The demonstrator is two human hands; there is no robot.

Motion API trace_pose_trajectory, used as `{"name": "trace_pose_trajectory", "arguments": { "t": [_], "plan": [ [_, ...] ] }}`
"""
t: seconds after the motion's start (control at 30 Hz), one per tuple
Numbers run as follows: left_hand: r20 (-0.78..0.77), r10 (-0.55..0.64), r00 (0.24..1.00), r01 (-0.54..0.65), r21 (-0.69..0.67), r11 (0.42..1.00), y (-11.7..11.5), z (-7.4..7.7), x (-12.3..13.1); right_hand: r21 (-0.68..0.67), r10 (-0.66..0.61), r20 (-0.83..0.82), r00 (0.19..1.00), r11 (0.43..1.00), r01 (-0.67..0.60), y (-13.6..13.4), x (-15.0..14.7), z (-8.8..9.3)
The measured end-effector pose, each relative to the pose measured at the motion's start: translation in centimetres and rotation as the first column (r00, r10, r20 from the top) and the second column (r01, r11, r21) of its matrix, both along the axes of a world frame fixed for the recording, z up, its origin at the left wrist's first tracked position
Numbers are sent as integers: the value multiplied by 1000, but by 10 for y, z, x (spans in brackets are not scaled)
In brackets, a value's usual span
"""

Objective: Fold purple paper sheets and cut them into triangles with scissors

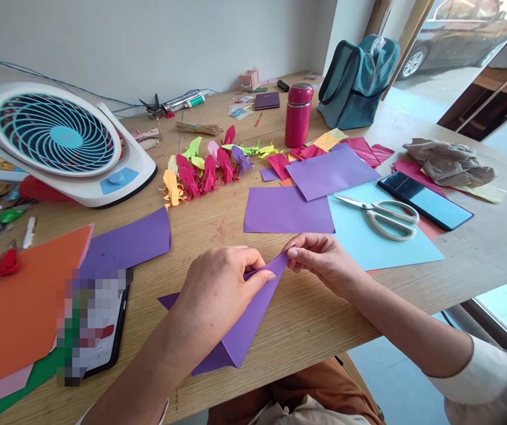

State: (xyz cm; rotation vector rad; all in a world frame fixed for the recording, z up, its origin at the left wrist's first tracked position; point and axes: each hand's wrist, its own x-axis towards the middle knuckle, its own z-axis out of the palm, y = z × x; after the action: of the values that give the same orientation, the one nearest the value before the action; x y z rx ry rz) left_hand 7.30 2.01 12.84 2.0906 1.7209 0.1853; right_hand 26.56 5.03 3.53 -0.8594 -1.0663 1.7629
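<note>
Pinching the purple paper (248, 330) tip near the desk's (310, 321) front edge, left hand (218, 289) and right hand (319, 260) both gripping it; I'd align edges before creasing.

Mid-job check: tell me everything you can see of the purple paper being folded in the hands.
The purple paper is a thin, matte sheet folded into a long, pointed shape. Its narrow tip points up and to the right, pinched by the right hand. The left hand grips the fold just below the tip and covers the paper's middle. The wide lower end rests on the wooden table close to its near edge. One corner sticks out to the left of the left hand.
</note>
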Motion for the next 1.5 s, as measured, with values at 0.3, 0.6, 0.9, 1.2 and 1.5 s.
{"name": "trace_pose_trajectory", "arguments": {
  "t": [0.3, 0.6, 0.9, 1.2, 1.5],
  "plan": [
    [13, -4, 1000, 4, 7, 1000, 0, 1, 0, 3, -13, 26, 1000, 1000, 13, 0, 1, 0],
    [-13, -1, 1000, 1, 7, 1000, 0, 3, 0, 23, -21, 48, 999, 1000, 19, 0, 1, 0],
    [75, -28, 997, 27, 17, 999, -2, 3, -6, 7, -125, 64, 990, 992, 125, 0, 4, 2],
    [145, 2, 989, -16, 100, 995, -15, -4, -38, -47, -214, 62, 975, 975, 217, 1, 8, -3],
    [233, -50, 971, 23, 119, 993, -19, -6, -65, -60, -269, 54, 962, 961, 272, 3, 7, -1]
  ]
}}
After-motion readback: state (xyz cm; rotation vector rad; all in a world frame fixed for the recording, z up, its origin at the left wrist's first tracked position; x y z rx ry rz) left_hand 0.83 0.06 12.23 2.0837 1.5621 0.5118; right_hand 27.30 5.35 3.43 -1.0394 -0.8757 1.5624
